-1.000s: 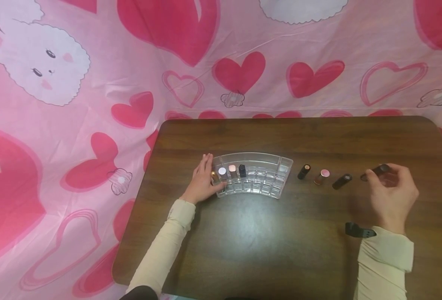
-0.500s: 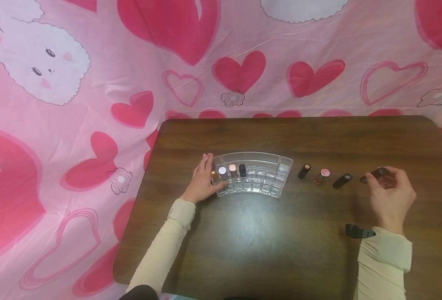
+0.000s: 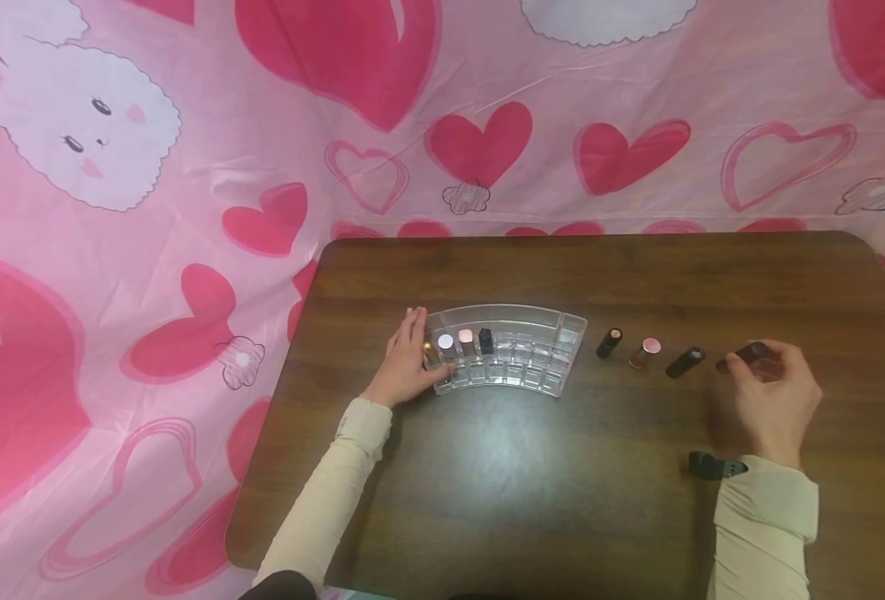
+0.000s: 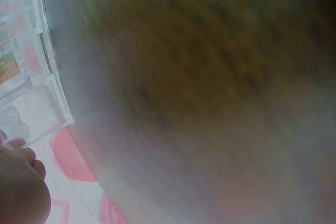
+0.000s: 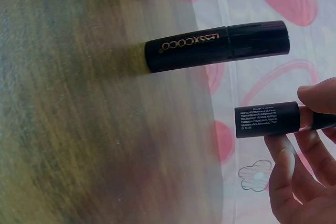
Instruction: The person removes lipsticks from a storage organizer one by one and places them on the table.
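Observation:
In the head view, my left hand (image 3: 399,371) rests against the left end of a clear, fan-shaped lipstick organizer (image 3: 513,313), fingers straight and thumb at its front side. A gold-topped, a white-capped (image 3: 446,343), a pink-capped (image 3: 466,338) and a black lipstick (image 3: 485,340) stand in its left part. My right hand (image 3: 778,400) pinches a black lipstick (image 5: 268,119) between thumb and fingers; small printed text shows on its label in the right wrist view. It is tilted, at the right end of a row of lipsticks. The left wrist view is mostly blurred.
Left of my right hand stand a black lip tube with gold lettering (image 5: 218,46), a pink-topped tube (image 3: 646,352) and another black tube (image 3: 609,342). They are on the brown wooden table (image 3: 532,483). Pink heart-patterned cloth (image 3: 367,75) hangs behind and to the left.
My right hand has moved a little to the left and toward me, carrying the black lipstick closer to the row. My left hand and the organizer have stayed in place.

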The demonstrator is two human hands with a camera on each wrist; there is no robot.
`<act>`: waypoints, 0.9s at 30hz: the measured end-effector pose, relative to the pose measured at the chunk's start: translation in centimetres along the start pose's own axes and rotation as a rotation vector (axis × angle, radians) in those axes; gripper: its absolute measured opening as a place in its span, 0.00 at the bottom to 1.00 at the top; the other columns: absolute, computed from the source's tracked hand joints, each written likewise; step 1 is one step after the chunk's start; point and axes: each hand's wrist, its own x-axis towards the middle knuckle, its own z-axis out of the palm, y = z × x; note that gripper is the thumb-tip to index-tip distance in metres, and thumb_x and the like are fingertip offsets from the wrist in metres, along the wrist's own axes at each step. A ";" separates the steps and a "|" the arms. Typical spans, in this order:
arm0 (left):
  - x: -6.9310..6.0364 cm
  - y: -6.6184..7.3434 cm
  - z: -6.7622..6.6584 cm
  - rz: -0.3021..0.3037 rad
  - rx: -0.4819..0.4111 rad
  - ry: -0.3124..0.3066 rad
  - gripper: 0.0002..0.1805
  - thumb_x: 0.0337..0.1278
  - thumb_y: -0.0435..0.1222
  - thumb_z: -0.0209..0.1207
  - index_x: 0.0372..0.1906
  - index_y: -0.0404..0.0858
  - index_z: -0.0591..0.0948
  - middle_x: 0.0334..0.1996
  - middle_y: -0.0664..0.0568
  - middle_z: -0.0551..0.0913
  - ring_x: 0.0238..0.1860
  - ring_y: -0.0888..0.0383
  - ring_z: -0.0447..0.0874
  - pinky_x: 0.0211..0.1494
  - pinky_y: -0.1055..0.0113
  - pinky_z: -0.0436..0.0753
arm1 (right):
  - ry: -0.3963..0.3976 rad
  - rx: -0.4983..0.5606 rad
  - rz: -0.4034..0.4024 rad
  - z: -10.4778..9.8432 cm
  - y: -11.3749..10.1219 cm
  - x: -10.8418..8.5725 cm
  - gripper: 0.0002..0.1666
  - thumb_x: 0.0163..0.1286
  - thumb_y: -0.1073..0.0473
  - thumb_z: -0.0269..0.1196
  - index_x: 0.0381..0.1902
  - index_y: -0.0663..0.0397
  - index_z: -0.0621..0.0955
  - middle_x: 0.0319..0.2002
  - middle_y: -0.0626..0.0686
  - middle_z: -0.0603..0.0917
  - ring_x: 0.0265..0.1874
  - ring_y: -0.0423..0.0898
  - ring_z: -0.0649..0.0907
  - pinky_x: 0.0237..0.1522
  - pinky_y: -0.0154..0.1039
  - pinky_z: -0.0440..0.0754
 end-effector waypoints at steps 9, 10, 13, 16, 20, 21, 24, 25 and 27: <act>0.0 0.0 0.0 0.004 -0.003 0.007 0.61 0.46 0.63 0.62 0.78 0.48 0.40 0.78 0.52 0.40 0.79 0.53 0.34 0.76 0.43 0.52 | -0.039 -0.027 0.042 0.2 0.9 0.2 0.10 0.63 0.54 0.65 0.41 0.34 0.78 0.26 0.22 0.72 0.27 0.21 0.72 0.30 0.21 0.67; 0.0 0.0 0.0 0.006 -0.003 0.007 0.61 0.47 0.63 0.62 0.78 0.48 0.40 0.78 0.52 0.40 0.79 0.53 0.34 0.76 0.43 0.52 | -0.044 -0.029 0.042 0.2 1.0 0.2 0.10 0.63 0.54 0.65 0.41 0.35 0.78 0.26 0.22 0.72 0.27 0.21 0.72 0.31 0.21 0.66; 0.0 0.0 0.0 0.006 0.002 0.007 0.61 0.47 0.63 0.63 0.78 0.47 0.40 0.78 0.53 0.40 0.79 0.53 0.34 0.76 0.43 0.52 | -0.051 -0.043 0.039 0.3 1.3 0.2 0.10 0.62 0.55 0.65 0.42 0.39 0.79 0.26 0.23 0.71 0.28 0.22 0.71 0.32 0.23 0.66; 0.0 0.0 0.0 0.003 0.007 0.006 0.61 0.47 0.62 0.63 0.78 0.47 0.40 0.78 0.52 0.41 0.79 0.52 0.35 0.76 0.43 0.53 | -0.052 -0.059 0.024 0.4 1.4 0.2 0.10 0.62 0.55 0.65 0.42 0.42 0.79 0.26 0.24 0.71 0.28 0.22 0.70 0.32 0.25 0.65; 0.0 0.0 0.0 0.003 0.016 0.007 0.61 0.46 0.62 0.64 0.78 0.46 0.40 0.78 0.50 0.41 0.79 0.50 0.37 0.76 0.42 0.54 | -0.060 -0.078 0.024 0.6 1.6 0.1 0.10 0.62 0.56 0.65 0.41 0.46 0.78 0.24 0.25 0.70 0.27 0.24 0.70 0.32 0.28 0.65; 0.0 0.0 0.0 0.002 0.016 0.006 0.61 0.46 0.62 0.64 0.78 0.47 0.40 0.78 0.50 0.42 0.79 0.50 0.37 0.75 0.42 0.54 | -0.066 -0.081 0.032 0.6 1.7 0.1 0.10 0.62 0.56 0.65 0.41 0.46 0.78 0.24 0.25 0.70 0.27 0.24 0.70 0.32 0.29 0.65; 0.0 0.0 0.0 0.005 0.011 0.006 0.61 0.46 0.62 0.63 0.78 0.47 0.40 0.78 0.50 0.42 0.79 0.50 0.37 0.75 0.42 0.54 | -0.089 -0.094 0.058 0.6 1.8 0.2 0.12 0.62 0.55 0.65 0.43 0.48 0.78 0.24 0.26 0.70 0.27 0.25 0.70 0.33 0.30 0.64; 0.0 0.1 0.0 0.004 0.009 0.006 0.61 0.46 0.62 0.63 0.78 0.47 0.40 0.78 0.50 0.42 0.79 0.50 0.37 0.75 0.42 0.55 | -0.096 -0.097 0.066 0.6 1.9 0.2 0.13 0.62 0.55 0.65 0.44 0.49 0.78 0.24 0.27 0.70 0.27 0.25 0.69 0.33 0.30 0.64; 0.0 0.1 0.0 0.003 0.007 0.004 0.61 0.47 0.62 0.63 0.78 0.47 0.40 0.78 0.50 0.41 0.79 0.50 0.36 0.75 0.41 0.55 | -0.109 -0.109 0.075 0.6 2.1 0.2 0.15 0.62 0.54 0.65 0.45 0.51 0.78 0.24 0.27 0.70 0.27 0.26 0.69 0.34 0.30 0.64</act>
